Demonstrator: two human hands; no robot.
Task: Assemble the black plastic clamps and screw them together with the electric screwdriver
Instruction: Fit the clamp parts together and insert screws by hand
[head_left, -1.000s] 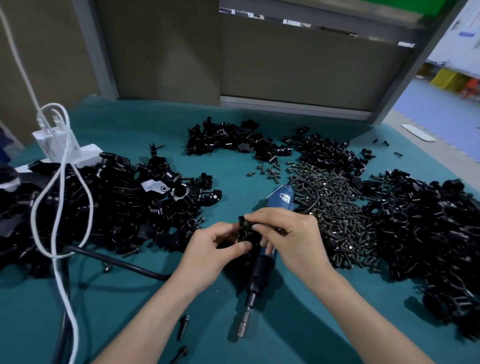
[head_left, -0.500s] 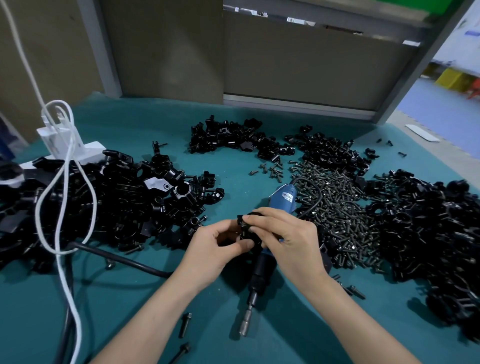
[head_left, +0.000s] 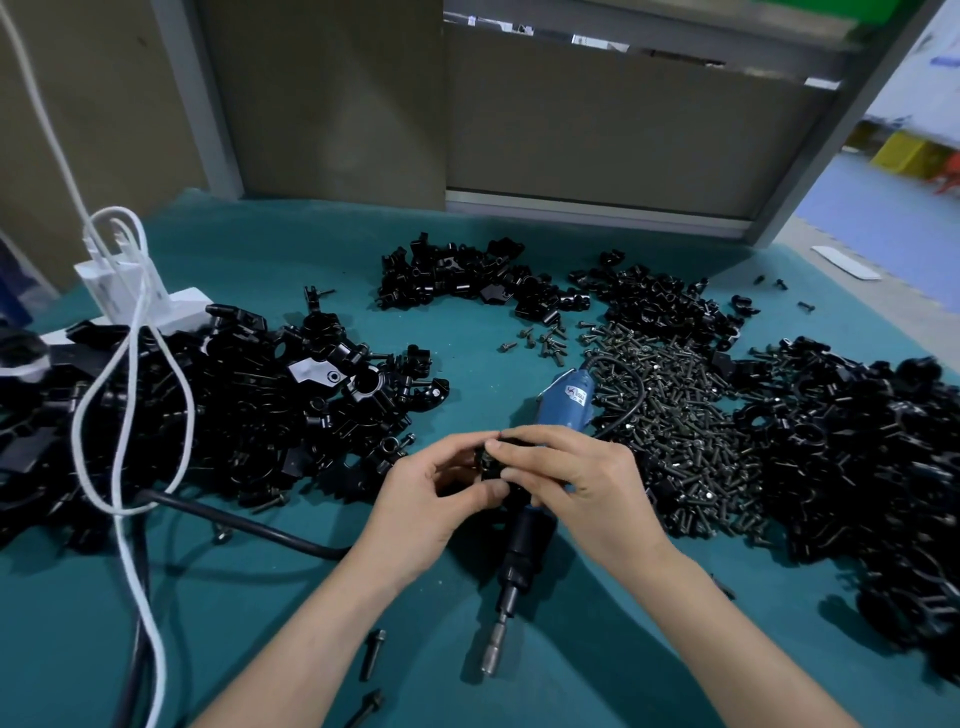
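Teal matting (head_left: 249, 613) spreads before you, and the electric screwdriver (head_left: 525, 540) lies on it, bit toward you. Just over its middle, your left hand (head_left: 423, 499) and right hand (head_left: 589, 483) both pinch one black clamp (head_left: 491, 462) between curled fingertips. Loose screws (head_left: 675, 415) are heaped right of the screwdriver, clamp parts (head_left: 234, 415) left of it.

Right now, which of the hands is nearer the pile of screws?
Right. The right hand is just beside the screw pile; the left hand is farther, past the right hand, toward the clamp heap.
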